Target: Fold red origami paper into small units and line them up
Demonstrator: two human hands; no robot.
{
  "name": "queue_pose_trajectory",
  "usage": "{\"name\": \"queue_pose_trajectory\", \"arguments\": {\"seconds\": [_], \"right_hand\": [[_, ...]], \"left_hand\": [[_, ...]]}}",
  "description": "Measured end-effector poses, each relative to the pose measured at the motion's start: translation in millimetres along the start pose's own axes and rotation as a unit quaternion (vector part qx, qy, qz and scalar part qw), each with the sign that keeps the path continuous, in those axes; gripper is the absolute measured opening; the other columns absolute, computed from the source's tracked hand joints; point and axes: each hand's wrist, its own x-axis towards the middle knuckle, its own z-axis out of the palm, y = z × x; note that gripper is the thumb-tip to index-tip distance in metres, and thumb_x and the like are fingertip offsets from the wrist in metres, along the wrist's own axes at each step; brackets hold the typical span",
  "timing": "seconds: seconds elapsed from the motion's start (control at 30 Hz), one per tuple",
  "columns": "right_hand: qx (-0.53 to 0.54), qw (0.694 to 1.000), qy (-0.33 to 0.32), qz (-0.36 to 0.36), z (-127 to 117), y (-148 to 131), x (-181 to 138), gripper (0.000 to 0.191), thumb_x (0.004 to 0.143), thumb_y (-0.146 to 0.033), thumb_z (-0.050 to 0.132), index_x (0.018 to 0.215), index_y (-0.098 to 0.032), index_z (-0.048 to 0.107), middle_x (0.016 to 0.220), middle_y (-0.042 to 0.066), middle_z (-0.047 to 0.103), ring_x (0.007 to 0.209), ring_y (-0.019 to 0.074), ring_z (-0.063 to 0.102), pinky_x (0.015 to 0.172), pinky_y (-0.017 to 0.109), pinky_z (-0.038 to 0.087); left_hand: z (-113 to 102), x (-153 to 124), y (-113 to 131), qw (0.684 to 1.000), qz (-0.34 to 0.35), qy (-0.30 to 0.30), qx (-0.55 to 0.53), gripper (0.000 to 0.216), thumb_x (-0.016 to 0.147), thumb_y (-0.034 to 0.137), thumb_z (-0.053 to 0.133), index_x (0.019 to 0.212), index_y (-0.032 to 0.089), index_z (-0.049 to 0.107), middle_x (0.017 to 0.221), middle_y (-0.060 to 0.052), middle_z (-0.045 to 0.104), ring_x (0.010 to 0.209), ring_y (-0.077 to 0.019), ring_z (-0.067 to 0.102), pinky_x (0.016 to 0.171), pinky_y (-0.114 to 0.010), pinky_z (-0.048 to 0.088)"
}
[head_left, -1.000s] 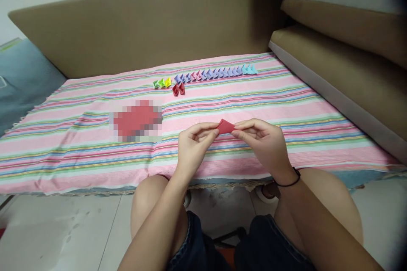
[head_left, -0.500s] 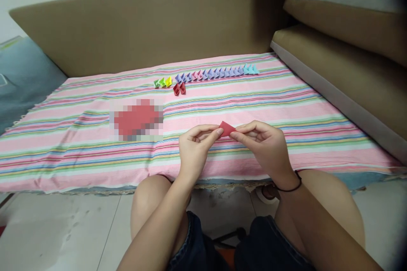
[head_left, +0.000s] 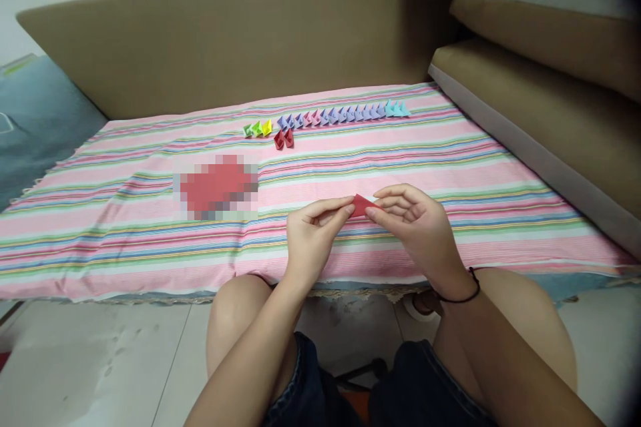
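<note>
A small folded piece of red paper (head_left: 362,205) is held up between my two hands, above the striped cloth. My left hand (head_left: 315,223) pinches its left edge between thumb and fingertips. At the other end, the thumb of my right hand (head_left: 418,223) presses on the paper's right corner, the fingers curled behind it. Beyond my hands, two dark red folded paper pieces (head_left: 284,139) stand side by side. Behind them runs a row of small folded paper pieces (head_left: 340,115) in purple, pink and light blue, with green and yellow paper pieces (head_left: 258,128) at its left.
A blurred-out red item (head_left: 216,187) lies on the pink striped cloth (head_left: 150,233) to the left. The brown sofa back (head_left: 240,40) rises behind. Stacked cushions (head_left: 541,100) border the right side, and a blue-grey cushion (head_left: 45,120) the left. My knees are below the front edge.
Both hands have shifted slightly to the right with the red paper. The paper shows a narrower, lower shape now, and my right fingers have lifted a little away from the thumb.
</note>
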Motion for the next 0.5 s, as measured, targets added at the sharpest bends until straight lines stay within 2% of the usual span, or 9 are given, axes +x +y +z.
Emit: {"name": "queue_pose_trajectory", "arguments": {"seconds": [0.07, 0.17, 0.3, 0.4, 0.5], "right_hand": [[-0.006, 0.999, -0.039, -0.011, -0.2, 0.2, 0.7, 0.026, 0.069, -0.028, 0.075, 0.092, -0.019, 0.065, 0.075, 0.001, 0.065, 0.073, 0.0146, 0.065, 0.065, 0.025, 0.055], [-0.014, 0.998, -0.061, -0.024, -0.5, 0.5, 0.4, 0.016, 0.073, -0.029, 0.072, 0.086, -0.019, 0.069, 0.080, 0.002, 0.068, 0.075, 0.0159, 0.066, 0.068, 0.027, 0.056], [-0.026, 0.999, -0.032, -0.018, 0.4, 1.2, -1.9, 0.012, 0.074, -0.031, 0.071, 0.077, -0.019, 0.070, 0.075, 0.002, 0.070, 0.070, 0.0168, 0.067, 0.064, 0.029, 0.057], [-0.014, 1.000, 0.014, -0.024, 3.9, 2.9, -3.2, 0.011, 0.075, -0.031, 0.070, 0.076, -0.019, 0.069, 0.075, 0.002, 0.071, 0.070, 0.0161, 0.067, 0.064, 0.028, 0.057], [-0.003, 0.998, 0.049, -0.034, 8.8, 5.9, -3.8, 0.009, 0.074, -0.029, 0.070, 0.075, -0.020, 0.069, 0.075, 0.002, 0.071, 0.071, 0.0157, 0.066, 0.065, 0.028, 0.055]], "left_hand": [[-0.1, -0.3, -0.6, 1.000, -0.005, -0.024, -0.004, 0.015, 0.070, 0.022, 0.073, 0.085, 0.019, 0.073, 0.089, -0.004, 0.074, 0.084, -0.0196, 0.070, 0.078, -0.030, 0.057], [0.6, -0.8, -0.5, 0.998, -0.013, -0.060, -0.010, 0.024, 0.070, 0.022, 0.073, 0.094, 0.018, 0.068, 0.082, -0.004, 0.074, 0.078, -0.0185, 0.070, 0.071, -0.027, 0.057], [3.3, -0.6, 1.1, 0.997, -0.025, -0.065, -0.027, 0.032, 0.069, 0.022, 0.073, 0.098, 0.019, 0.058, 0.077, -0.003, 0.072, 0.075, -0.0162, 0.070, 0.065, -0.022, 0.054], [5.5, 0.4, 1.4, 0.993, -0.072, -0.072, -0.061, 0.050, 0.060, 0.021, 0.079, 0.102, 0.021, 0.052, 0.074, 0.000, 0.070, 0.062, -0.0124, 0.066, 0.056, -0.019, 0.050], [6.5, 1.4, 0.2, 0.987, -0.118, -0.081, -0.073, 0.048, 0.057, 0.023, 0.080, 0.098, 0.019, 0.055, 0.061, 0.004, 0.065, 0.054, -0.0108, 0.063, 0.054, -0.020, 0.047]]}}
